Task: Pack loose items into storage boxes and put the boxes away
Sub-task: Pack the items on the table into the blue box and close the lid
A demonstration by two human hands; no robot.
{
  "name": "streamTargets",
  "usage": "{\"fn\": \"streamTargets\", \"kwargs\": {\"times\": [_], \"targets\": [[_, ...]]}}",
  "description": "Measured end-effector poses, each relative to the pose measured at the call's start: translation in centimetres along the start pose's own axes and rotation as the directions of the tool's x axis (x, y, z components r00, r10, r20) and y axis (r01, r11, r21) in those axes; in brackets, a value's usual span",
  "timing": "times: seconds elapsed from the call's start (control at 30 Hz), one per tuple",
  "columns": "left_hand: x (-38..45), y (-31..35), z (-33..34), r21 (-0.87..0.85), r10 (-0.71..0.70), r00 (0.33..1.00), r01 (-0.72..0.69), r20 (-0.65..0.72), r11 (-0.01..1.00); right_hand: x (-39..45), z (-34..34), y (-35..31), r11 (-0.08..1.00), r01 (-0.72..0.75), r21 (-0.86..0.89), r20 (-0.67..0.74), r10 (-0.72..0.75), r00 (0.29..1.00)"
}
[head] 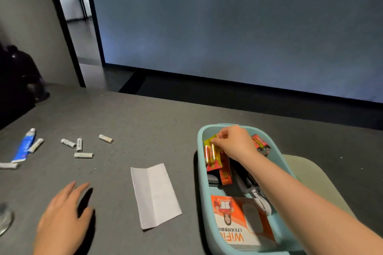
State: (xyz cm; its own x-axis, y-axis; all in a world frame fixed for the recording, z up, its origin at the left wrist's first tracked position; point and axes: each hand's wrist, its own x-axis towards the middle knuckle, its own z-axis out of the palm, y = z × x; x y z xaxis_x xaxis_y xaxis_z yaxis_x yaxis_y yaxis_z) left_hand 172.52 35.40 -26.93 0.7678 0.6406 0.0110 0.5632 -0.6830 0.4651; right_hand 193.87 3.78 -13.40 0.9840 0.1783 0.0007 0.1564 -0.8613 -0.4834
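A light blue storage box stands on the grey table at the right. My right hand reaches into its far end and pinches a yellow battery pack by its top edge. The box also holds a second red battery pack, a long red packet, an orange WiFi box and a white cable. My left hand hovers low over the table at the near left, fingers straight, holding nothing.
Several loose white batteries and a blue tube lie at the far left. A folded white paper lies mid-table. A pale green lid sits right of the box. A dark bag is at the left edge.
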Motion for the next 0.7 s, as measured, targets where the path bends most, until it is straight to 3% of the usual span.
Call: {"fn": "streamTargets", "kwargs": {"times": [0.17, 0.37, 0.53, 0.7], "targets": [[1.5, -2.9, 1.5, 0.053, -0.044, 0.998, 0.041, 0.045, 0.998, 0.3, 1.4, 1.0, 0.994, -0.001, -0.106, -0.088, -0.009, 0.996], [1.0, -1.8, 1.5, -0.019, -0.003, 0.995, 0.001, -0.105, 1.000, -1.7, 0.7, 1.3, 0.999, 0.040, 0.016, -0.139, -0.037, 0.990], [0.0, -1.6, 0.1, -0.085, 0.036, 0.992, -0.047, -0.121, 0.995, -4.5, 0.7, -2.6, 0.972, 0.211, 0.102, -0.190, -0.189, 0.963], [-1.4, -2.7, -1.3, -0.100, -0.014, 0.990, 0.000, -0.138, 0.995, -7.2, 3.1, -10.1, 0.906, 0.375, 0.196, -0.140, -0.353, 0.925]]}}
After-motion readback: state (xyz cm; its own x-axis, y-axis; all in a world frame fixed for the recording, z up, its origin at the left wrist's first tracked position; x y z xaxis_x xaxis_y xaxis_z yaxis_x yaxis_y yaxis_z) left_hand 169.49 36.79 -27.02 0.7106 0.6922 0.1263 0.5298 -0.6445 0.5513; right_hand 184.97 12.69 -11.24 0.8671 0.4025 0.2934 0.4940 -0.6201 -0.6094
